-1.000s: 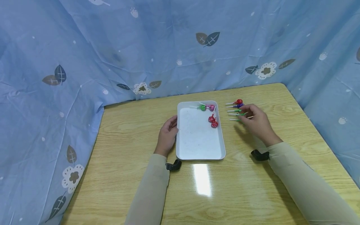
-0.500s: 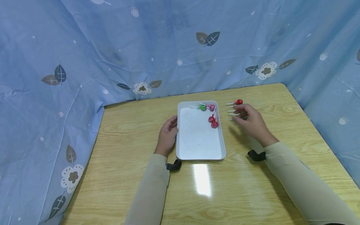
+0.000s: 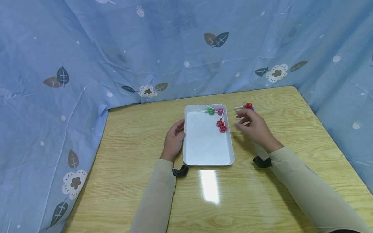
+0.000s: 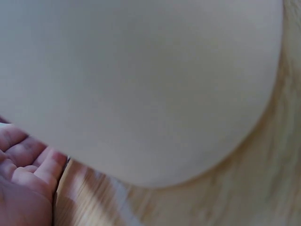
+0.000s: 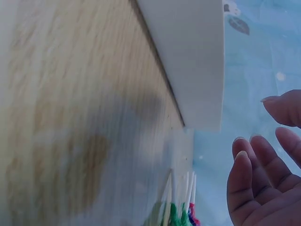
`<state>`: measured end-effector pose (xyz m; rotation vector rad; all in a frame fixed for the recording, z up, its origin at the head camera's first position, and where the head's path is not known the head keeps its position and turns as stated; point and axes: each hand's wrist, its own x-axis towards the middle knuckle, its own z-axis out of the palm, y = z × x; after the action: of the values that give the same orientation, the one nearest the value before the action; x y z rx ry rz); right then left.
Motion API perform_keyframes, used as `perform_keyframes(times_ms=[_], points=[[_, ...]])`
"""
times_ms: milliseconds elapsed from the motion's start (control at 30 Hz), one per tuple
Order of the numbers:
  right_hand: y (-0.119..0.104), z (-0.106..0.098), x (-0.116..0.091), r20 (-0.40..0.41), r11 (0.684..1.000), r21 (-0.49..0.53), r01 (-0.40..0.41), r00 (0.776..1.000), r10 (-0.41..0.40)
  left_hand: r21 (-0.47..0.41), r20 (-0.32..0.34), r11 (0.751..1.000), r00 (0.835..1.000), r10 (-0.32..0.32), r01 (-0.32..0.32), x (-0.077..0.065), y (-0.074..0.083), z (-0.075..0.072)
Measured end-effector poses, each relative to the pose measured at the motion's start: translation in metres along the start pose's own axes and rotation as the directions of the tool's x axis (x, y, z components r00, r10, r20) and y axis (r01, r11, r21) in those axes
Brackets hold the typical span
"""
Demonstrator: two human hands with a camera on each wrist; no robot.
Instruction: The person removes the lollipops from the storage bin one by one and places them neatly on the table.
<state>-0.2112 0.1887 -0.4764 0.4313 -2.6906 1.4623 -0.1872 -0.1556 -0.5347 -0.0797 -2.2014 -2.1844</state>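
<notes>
In the head view, my left hand (image 3: 173, 141) rests against the left wall of a white tray (image 3: 208, 160), fingers loosely bent along its side. Part of that hand (image 4: 30, 183) shows beside the tray (image 4: 141, 94) in the left wrist view. My right hand (image 3: 253, 128) hovers right of the tray, thumb apart from the loosely bent fingers and nothing between them. Beyond it lie a red lollipop (image 3: 248, 105) and a purple lollipop (image 3: 252, 109). Green lollipops (image 5: 176, 216) show in the right wrist view; the hand hides them in the head view.
Inside the tray's far right part lie a green lollipop (image 3: 210, 111), a pink lollipop (image 3: 220, 111) and two red lollipops (image 3: 222, 128). The wooden table (image 3: 131, 142) ends at a blue patterned curtain (image 3: 175, 48) behind and on both sides.
My right hand has moved left over the lollipops toward the tray, and its thumb and fingers have spread apart. My left hand and the tray have stayed in place.
</notes>
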Motion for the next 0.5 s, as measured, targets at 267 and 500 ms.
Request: perform_keyframes(times_ms=[267,500], points=[[-0.006,0.009,0.006,0.027,1.0,0.012,-0.013,1.0,0.013,0.012,-0.005,1.0,1.0,-0.004,0.004,0.0,-0.003,0.0],[-0.013,0.016,0.012,0.064,0.999,0.019,-0.034,0.997,0.033,0.006,0.0,1.0,1.0,-0.008,0.008,0.001,-0.002,0.0]])
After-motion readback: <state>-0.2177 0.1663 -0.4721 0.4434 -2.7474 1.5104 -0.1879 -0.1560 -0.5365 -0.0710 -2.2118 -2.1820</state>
